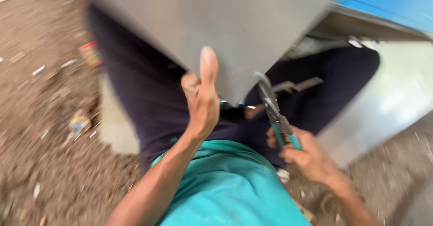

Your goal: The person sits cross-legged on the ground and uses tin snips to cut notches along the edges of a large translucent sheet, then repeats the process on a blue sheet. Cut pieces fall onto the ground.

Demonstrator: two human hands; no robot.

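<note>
A grey metal sheet point(216, 23) fills the upper middle of the head view, tapering to a point near my lap. My left hand point(201, 97) grips its lower edge, thumb pressed flat on the face of the sheet. My right hand point(304, 156) is closed round the teal handles of tin snips point(273, 111), whose grey jaws meet the sheet's right edge near the tip. I sit with dark trousers and a teal shirt below the sheet. The picture is blurred by motion.
Another shiny metal sheet point(388, 104) lies at the right, with a blue panel point(397, 0) behind it. The ground point(40, 131) is bare dirt strewn with small litter and scraps. A pale slab point(117, 122) lies by my left leg.
</note>
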